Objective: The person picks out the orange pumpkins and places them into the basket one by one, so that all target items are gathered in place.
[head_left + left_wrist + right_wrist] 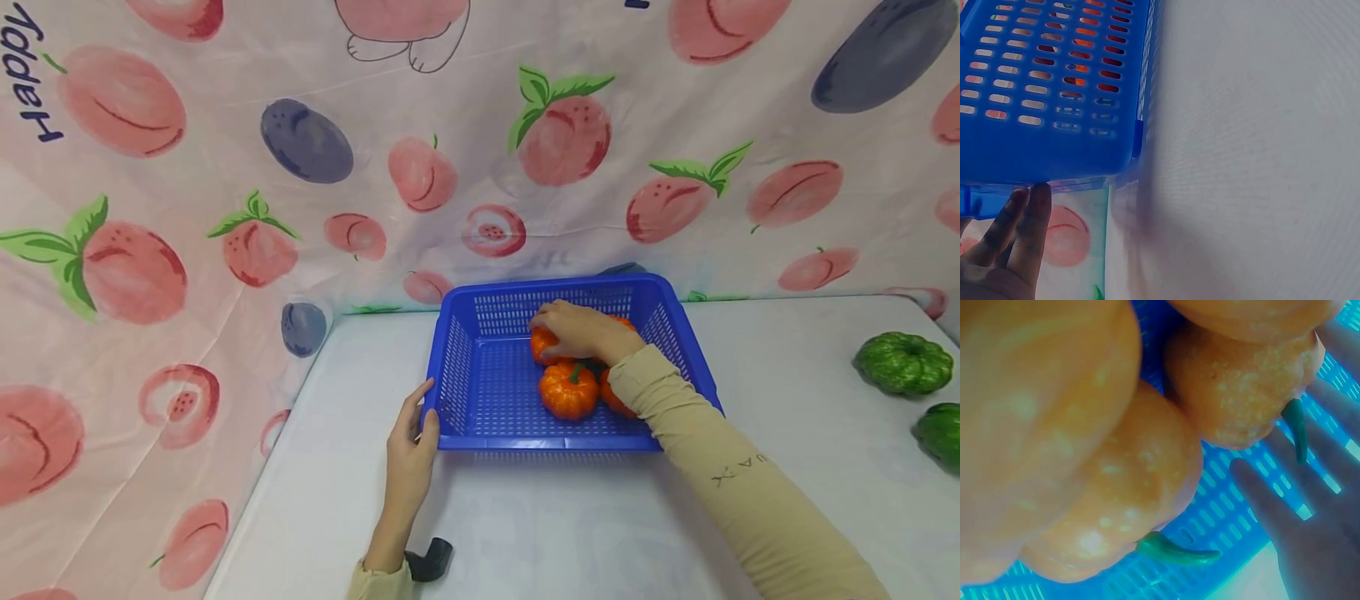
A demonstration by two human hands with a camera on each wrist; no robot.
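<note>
In the head view a blue plastic basket [551, 443] holds several small orange pumpkins with green stems. My right hand [581, 332] reaches into it from the right and grips the pumpkin [543, 343] at the back left of the group, thumb in front and fingers behind. Just in front of that hand sits another pumpkin [568, 392]; one more pumpkin [617, 396] is partly covered by the sleeve. My left hand [409, 457] is at the basket's left end, its straight fingers [1034, 219] touching the basket under the rim in the left wrist view.
On the white table [555, 525], two green vegetables stand at the far right: a ribbed green pumpkin [903, 363] and a darker green one [941, 435] cut by the frame edge. A fruit-printed cloth [420, 108] hangs behind the basket and along the left.
</note>
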